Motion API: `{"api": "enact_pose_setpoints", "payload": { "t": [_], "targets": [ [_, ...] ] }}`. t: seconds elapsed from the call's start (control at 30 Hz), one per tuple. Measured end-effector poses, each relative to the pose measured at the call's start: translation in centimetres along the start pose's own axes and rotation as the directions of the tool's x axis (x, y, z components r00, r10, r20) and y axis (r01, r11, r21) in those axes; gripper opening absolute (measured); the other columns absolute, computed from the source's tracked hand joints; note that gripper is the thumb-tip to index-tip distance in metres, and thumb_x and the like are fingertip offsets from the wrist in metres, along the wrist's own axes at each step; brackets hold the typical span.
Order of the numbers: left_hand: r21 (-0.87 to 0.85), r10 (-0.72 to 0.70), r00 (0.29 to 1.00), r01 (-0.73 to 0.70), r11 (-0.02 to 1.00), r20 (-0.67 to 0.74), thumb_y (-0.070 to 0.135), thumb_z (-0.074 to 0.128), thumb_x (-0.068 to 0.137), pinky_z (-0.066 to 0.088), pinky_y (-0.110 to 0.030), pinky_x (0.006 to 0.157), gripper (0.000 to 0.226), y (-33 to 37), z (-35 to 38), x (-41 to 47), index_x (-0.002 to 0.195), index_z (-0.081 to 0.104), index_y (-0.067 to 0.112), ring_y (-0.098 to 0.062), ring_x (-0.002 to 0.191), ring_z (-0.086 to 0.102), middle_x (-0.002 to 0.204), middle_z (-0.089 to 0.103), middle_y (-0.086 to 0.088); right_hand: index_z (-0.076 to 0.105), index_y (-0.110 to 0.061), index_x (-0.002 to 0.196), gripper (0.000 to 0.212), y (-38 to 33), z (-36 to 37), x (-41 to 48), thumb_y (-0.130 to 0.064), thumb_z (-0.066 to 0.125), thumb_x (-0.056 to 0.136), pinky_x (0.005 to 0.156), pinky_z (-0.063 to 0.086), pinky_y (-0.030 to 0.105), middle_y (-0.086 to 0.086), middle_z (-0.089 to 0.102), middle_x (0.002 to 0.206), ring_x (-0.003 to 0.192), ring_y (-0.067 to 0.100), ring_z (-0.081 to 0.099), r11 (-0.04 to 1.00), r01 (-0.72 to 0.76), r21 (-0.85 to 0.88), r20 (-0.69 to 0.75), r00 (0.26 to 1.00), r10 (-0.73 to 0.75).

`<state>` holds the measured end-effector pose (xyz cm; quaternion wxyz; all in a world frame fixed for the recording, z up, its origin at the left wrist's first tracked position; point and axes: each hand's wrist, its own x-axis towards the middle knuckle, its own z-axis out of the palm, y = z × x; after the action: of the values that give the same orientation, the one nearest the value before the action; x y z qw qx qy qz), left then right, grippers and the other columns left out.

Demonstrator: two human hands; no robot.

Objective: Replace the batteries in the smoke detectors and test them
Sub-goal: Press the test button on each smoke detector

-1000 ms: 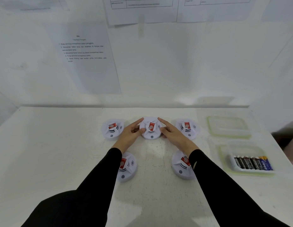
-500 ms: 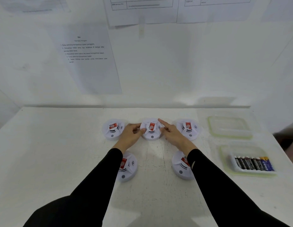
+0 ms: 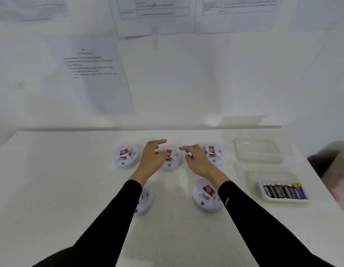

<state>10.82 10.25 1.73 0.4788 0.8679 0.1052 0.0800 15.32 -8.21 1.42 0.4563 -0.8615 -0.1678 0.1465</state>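
Both hands, left (image 3: 151, 160) and right (image 3: 199, 160), loose-fingered, flank the middle smoke detector (image 3: 170, 159), holding nothing, to lift it.

The near-left detector (image 3: 146, 199) is mostly hidden by the left sleeve (image 3: 117, 214). The middle detector (image 3: 170, 158) is partly covered by the left hand (image 3: 152, 158), and contact cannot be told. The right hand (image 3: 196, 160) is motion-blurred. Text on the sheets (image 3: 94, 74) at 11 o'clock is unreadable. Battery (image 3: 283, 190) labels are too small. At 3 o'clock, a blurred shape (image 3: 333, 162) is cut off.
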Motion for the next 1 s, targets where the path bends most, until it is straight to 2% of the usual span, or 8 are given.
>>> {"api": "enact_pose_setpoints", "payload": {
  "t": [0.13,0.23,0.37,0.47,0.57,0.63,0.77,1.0],
  "targets": [
    [-0.161,0.126,0.992,-0.126,0.979,-0.013,0.002,0.055,0.093,0.042,-0.006,0.086,0.034,4.3,4.1,-1.0,0.117,0.065,0.023,-0.003,0.106,0.056,0.123,0.056,0.011,0.065,-0.017,0.106,0.045,1.9,-3.0,-2.2,0.013,0.036,0.088,0.088,0.039,0.009,0.005,0.054,0.113,0.107,0.017,0.052,0.993,0.101,0.053,-0.351,0.933,-0.077],
    [-0.156,0.026,0.99,-0.004,0.988,0.141,0.012,0.049,0.101,0.043,-0.005,0.077,0.034,5.3,7.5,-0.9,0.134,0.054,0.018,-0.006,0.105,0.055,0.134,0.055,0.004,0.061,-0.016,0.11,0.035,4.1,-5.1,-3.0,0.007,0.042,0.091,0.097,0.047,0.035,0.005,0.049,0.114,0.108,0.026,0.054,0.992,-0.002,0.122,-0.485,0.873,0.061],
    [-0.001,-0.128,0.962,0.132,0.991,0.24,0.026,0.043,0.104,0.042,-0.033,0.105,0.049,5.3,10.7,-0.3,0.15,0.034,0.012,-0.018,0.125,0.05,0.148,0.043,-0.005,0.043,-0.006,0.14,0.053,6.3,-5.7,-3.1,-0.033,0.053,0.095,0.106,0.04,0.044,0.015,0.043,0.132,0.121,0.03,0.048,0.963,-0.234,0.135,-0.289,0.92,0.264],
    [0.067,-0.185,0.951,0.174,0.983,0.246,0.03,0.043,0.103,0.038,-0.042,0.108,0.042,5.2,11.9,-0.1,0.136,0.045,0.004,-0.033,0.127,0.047,0.136,0.046,-0.016,0.054,-0.005,0.127,0.07,7.4,-5.6,-2.6,-0.059,0.052,0.083,0.107,0.037,0.038,0.014,0.056,0.118,0.118,0.027,0.046,0.956,-0.284,0.071,-0.226,0.929,0.293],
    [-0.004,-0.177,0.958,0.183,0.983,0.226,0.046,0.046,0.096,0.043,-0.052,0.105,0.057,3.5,12.9,0.1,0.127,0.051,-0.002,-0.042,0.121,0.052,0.128,0.052,-0.028,0.047,-0.011,0.137,0.056,7.7,-5.9,-2.7,-0.038,0.061,0.09,0.108,0.032,0.032,0.014,0.045,0.126,0.12,0.022,0.039,0.962,-0.257,0.091,-0.203,0.941,0.271],
    [-0.105,-0.164,0.962,0.19,0.976,0.217,0.051,0.047,0.095,0.046,-0.043,0.105,0.062,2.7,13.0,-0.2,0.136,0.05,0.006,-0.029,0.121,0.057,0.134,0.053,-0.018,0.041,-0.013,0.14,0.06,7.7,-6.1,-3.1,-0.025,0.068,0.087,0.106,0.04,0.038,0.011,0.044,0.127,0.116,0.024,0.047,0.96,-0.2,0.194,-0.221,0.945,0.241],
    [-0.301,-0.077,0.979,0.132,0.944,0.186,0.024,0.053,0.102,0.047,-0.018,0.096,0.042,3.5,12.1,-1.9,0.144,0.044,0.019,-0.005,0.119,0.056,0.131,0.056,0.007,0.041,-0.017,0.13,0.054,7.8,-6.2,-4.3,-0.009,0.07,0.086,0.084,0.051,0.021,0.007,0.055,0.122,0.1,0.016,0.058,0.922,-0.076,0.38,-0.234,0.956,0.175],
    [-0.386,-0.045,0.987,0.103,0.917,0.155,0.021,0.063,0.097,0.052,-0.016,0.088,0.042,2.7,12.0,-1.8,0.138,0.052,0.028,0.002,0.111,0.062,0.125,0.065,0.009,0.036,-0.019,0.133,0.056,7.6,-6.0,-4.8,-0.008,0.067,0.088,0.069,0.048,0.007,0.004,0.058,0.114,0.089,0.005,0.057,0.911,-0.022,0.412,-0.232,0.964,0.128]
  ]
}}
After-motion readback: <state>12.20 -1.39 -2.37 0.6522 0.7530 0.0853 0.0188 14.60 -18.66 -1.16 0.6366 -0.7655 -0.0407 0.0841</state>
